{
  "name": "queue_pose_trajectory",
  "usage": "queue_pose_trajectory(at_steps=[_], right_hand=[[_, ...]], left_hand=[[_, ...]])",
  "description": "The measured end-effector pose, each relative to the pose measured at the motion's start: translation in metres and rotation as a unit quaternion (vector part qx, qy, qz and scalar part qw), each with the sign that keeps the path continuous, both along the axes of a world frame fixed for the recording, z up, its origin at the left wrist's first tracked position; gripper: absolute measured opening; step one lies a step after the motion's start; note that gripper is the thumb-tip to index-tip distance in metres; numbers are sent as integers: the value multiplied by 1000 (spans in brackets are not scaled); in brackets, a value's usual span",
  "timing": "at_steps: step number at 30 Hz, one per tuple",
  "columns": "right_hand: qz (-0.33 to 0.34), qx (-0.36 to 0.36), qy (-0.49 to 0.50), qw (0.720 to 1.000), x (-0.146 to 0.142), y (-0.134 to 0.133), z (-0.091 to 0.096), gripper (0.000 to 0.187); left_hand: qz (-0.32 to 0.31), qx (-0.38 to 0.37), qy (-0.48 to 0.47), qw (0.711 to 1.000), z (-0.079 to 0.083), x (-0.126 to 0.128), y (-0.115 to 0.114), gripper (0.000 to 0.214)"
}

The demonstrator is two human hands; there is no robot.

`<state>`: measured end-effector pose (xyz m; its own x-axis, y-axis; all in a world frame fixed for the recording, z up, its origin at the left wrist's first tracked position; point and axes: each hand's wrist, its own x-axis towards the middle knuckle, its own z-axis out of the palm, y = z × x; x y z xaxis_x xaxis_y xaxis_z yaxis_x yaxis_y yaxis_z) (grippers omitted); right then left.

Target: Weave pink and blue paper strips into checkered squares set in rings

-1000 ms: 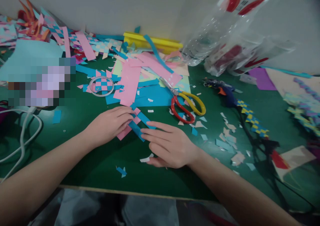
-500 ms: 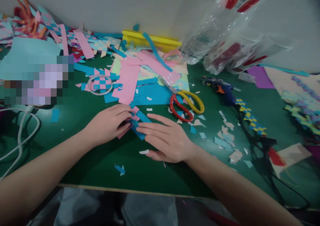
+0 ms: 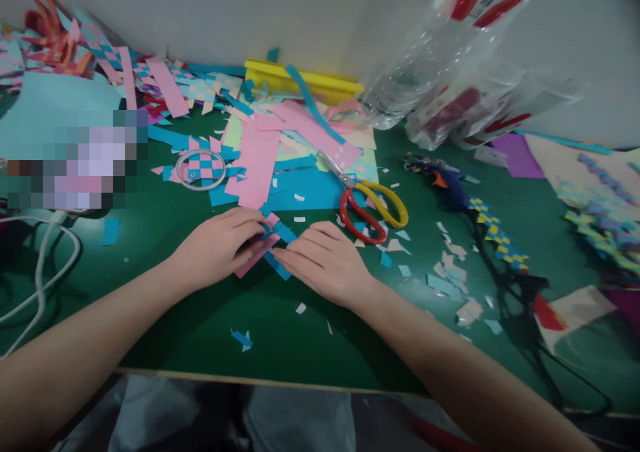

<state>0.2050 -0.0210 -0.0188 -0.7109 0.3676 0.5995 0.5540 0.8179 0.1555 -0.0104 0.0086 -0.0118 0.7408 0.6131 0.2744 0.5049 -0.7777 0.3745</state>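
On the green table (image 3: 280,332) lie crossed pink and blue paper strips (image 3: 274,239), partly woven. My left hand (image 3: 220,245) rests on their left side, fingers curled and pressing the pink strips down. My right hand (image 3: 325,262) meets it from the right, fingers together, tips on a blue strip. Most of the weave is hidden under both hands.
Red-and-yellow scissors (image 3: 370,205) lie just right of the hands. A pile of pink and blue paper (image 3: 270,152), a tape ring on a woven square (image 3: 201,169), a yellow box (image 3: 300,82) and clear plastic bags (image 3: 450,72) sit behind. A glue gun (image 3: 450,185) and white cable (image 3: 45,272) flank the sides.
My right hand has drawn up and left, its fingers closing from spread flat to bunched on the blue strip. The left hand has barely moved.
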Motion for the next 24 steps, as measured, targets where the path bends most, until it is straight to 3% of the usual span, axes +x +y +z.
queue_pose_trajectory(at_steps=[10, 24], right_hand=[[15, -15, -26, 999, -7, 5, -3, 16], [7, 17, -30, 999, -8, 6, -3, 19]], left_hand=[[-1, -3, 17, 1000, -3, -2, 0, 17], [-1, -21, 17, 1000, -3, -4, 1, 18]])
